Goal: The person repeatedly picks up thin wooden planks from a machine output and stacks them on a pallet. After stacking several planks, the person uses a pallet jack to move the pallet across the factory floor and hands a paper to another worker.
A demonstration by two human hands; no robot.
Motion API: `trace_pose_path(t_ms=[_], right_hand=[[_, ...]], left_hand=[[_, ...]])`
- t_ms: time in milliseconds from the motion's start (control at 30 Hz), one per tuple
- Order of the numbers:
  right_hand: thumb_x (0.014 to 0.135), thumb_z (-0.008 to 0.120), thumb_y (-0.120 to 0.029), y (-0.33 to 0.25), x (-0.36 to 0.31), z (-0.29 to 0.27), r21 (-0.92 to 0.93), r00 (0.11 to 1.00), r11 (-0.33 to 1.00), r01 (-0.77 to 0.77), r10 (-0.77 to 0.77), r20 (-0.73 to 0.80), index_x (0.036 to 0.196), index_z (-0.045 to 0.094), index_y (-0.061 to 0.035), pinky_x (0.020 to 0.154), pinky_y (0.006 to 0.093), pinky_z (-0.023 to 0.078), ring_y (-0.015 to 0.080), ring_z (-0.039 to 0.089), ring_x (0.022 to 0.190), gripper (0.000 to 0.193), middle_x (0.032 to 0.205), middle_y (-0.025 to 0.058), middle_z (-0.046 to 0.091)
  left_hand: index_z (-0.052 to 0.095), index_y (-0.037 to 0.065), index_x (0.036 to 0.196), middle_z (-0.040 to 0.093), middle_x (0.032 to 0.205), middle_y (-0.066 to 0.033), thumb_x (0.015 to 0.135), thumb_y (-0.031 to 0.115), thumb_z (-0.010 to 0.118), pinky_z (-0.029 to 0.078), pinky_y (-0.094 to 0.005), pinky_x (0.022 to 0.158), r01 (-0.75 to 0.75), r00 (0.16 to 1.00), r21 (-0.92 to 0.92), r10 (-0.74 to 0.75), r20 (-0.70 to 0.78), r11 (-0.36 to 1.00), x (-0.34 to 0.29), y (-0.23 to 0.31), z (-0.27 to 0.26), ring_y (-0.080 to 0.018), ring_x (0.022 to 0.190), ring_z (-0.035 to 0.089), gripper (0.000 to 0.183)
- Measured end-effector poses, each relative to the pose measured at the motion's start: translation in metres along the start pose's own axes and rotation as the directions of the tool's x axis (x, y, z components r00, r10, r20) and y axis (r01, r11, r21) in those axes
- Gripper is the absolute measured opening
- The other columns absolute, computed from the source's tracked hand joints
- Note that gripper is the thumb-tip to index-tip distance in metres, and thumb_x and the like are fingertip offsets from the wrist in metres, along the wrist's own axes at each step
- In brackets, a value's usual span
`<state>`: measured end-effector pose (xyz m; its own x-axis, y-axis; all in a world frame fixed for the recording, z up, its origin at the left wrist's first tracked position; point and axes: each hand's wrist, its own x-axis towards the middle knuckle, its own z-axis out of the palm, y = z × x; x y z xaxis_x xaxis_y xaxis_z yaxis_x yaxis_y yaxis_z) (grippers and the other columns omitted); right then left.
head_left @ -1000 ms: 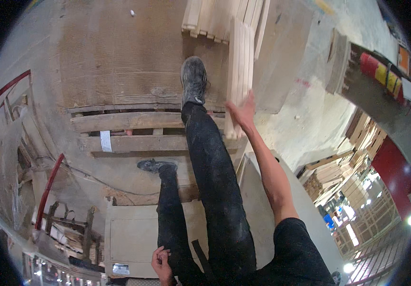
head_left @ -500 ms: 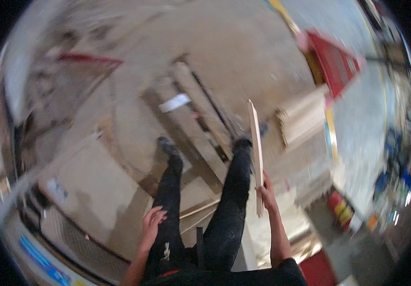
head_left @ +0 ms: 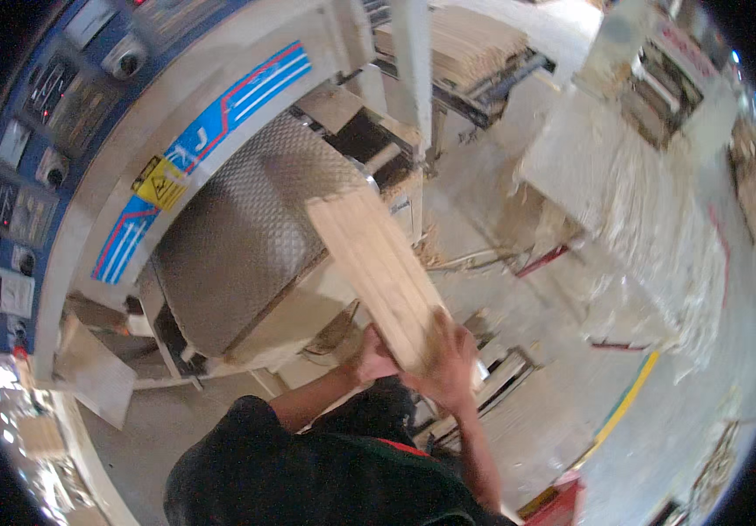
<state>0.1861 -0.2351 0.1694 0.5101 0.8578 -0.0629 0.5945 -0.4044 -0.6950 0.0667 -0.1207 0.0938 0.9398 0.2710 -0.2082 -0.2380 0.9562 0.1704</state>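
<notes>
Head view shows both hands, left hand [head_left: 376, 359] and right hand [head_left: 450, 366], gripping the near end of a pale flat bundle of wooden boards [head_left: 379, 267]. Its far end hangs over the grey ribbed metal machine table [head_left: 246, 245]; the boards may slide apart or knock its edge.

Pale wooden plank [head_left: 378, 272], long and flat, tilted up-left, near end gripped, above grey machine bed.

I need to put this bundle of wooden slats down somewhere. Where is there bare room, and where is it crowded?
Both hands, left hand and right hand, grip the slat bundle. The ridged metal table of the machine looks bare. Bare floor lies between machine and stacked wood. Crowded: the pallet by the feet.
</notes>
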Motion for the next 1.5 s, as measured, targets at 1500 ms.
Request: trace_pose_path(t_ms=[1500], right_hand=[[0.064,0.077,-0.031,0.111,0.059,0.151,0.307,0.720,0.937,-0.163,0.326,-0.612,0.111,0.058,-0.0087,0.094,0.0441,0.036,0.0332,0.048,0.109,0.055,0.116,0.0162,0.052]], left_hand=[[0.053,0.005,0.113,0.060,0.109,-0.0114,0.092,0.037,0.045,0.043,-0.0440,0.093,0.330,0.819,0.129,-0.215,-0.532,0.935,0.000,-0.010,-0.110,-0.0278,0.099,0.057,0.039]])
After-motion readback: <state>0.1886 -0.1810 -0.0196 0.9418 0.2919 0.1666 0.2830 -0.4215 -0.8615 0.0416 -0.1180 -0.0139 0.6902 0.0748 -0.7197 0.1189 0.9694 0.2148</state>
